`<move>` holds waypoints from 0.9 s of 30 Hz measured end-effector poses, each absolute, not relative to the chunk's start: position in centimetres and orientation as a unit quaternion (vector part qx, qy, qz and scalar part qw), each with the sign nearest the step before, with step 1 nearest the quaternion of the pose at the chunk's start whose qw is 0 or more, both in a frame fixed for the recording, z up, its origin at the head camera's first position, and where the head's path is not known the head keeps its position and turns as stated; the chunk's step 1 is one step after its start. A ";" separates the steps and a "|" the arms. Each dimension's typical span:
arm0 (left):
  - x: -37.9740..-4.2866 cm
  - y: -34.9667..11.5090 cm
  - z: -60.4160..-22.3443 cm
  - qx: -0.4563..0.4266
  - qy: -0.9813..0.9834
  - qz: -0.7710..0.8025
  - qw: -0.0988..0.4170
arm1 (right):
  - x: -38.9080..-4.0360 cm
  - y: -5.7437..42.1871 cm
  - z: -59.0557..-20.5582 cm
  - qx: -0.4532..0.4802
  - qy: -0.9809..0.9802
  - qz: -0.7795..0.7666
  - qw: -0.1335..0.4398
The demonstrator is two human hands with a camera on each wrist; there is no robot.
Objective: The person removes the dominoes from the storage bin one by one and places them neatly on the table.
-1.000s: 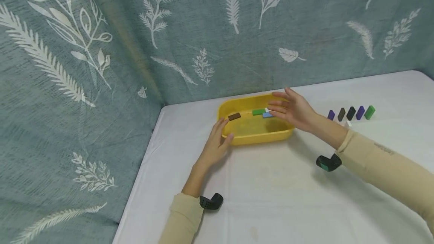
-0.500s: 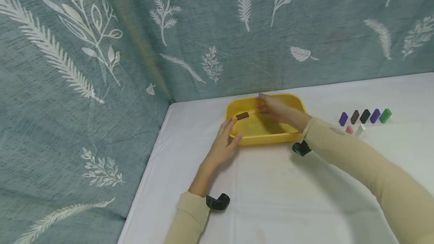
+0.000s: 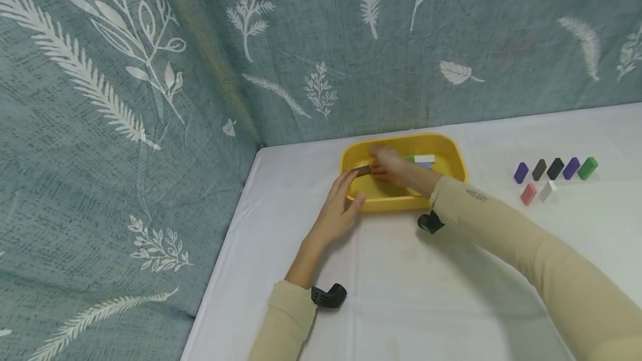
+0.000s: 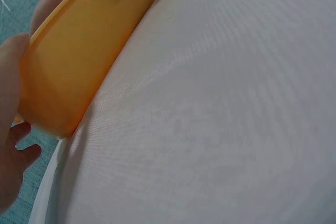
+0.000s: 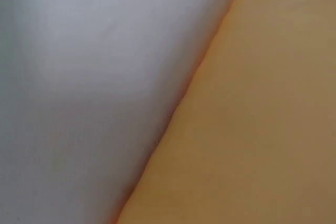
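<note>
In the head view a shallow yellow plastic tray [image 3: 396,204] sits on the white-covered table. Fingers of my left hand [image 3: 335,213] rest straight along its left rim, thumb at the front left corner; the left wrist view shows the tray's outer wall [image 4: 94,51] beside that hand. My right hand [image 3: 393,166] reaches into the tray, blurred, its fingertips at the right end of a small brown block [image 3: 362,171]. Whether they pinch it cannot be made out. Behind the right hand lie a white block [image 3: 424,159], a blue block [image 3: 424,165] and a partly hidden green block [image 3: 410,159].
Right of the tray, a row of blocks stands on edge: purple [image 3: 521,172], brown [image 3: 539,170], black [image 3: 555,169], another purple [image 3: 571,168] and green [image 3: 588,167]. A pink block [image 3: 529,194] and a white block [image 3: 548,191] stand before them. A patterned curtain [image 3: 401,71] hangs behind.
My right hand has gone from above the tray's right side down into it and leftward to the brown block. My left hand stays at the tray's left rim. The head view has shifted slightly.
</note>
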State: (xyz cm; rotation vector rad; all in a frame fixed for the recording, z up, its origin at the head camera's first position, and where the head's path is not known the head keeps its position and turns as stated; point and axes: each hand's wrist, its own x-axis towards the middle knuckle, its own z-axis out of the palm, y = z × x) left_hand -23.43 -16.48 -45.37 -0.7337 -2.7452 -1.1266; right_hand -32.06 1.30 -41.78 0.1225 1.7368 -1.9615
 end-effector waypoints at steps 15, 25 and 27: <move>-23.3 -16.5 -45.3 -0.239 -0.895 -0.375 0.030 | -31.1 0.2 -42.1 -0.093 0.863 -0.458 0.193; -23.5 -16.5 -45.3 -0.234 -0.897 -0.373 0.032 | -31.0 -1.0 -41.6 -0.004 0.752 -0.602 0.269; -23.4 -16.5 -45.2 -0.232 -0.897 -0.373 0.032 | -31.0 -1.3 -41.6 0.014 0.734 -0.619 0.280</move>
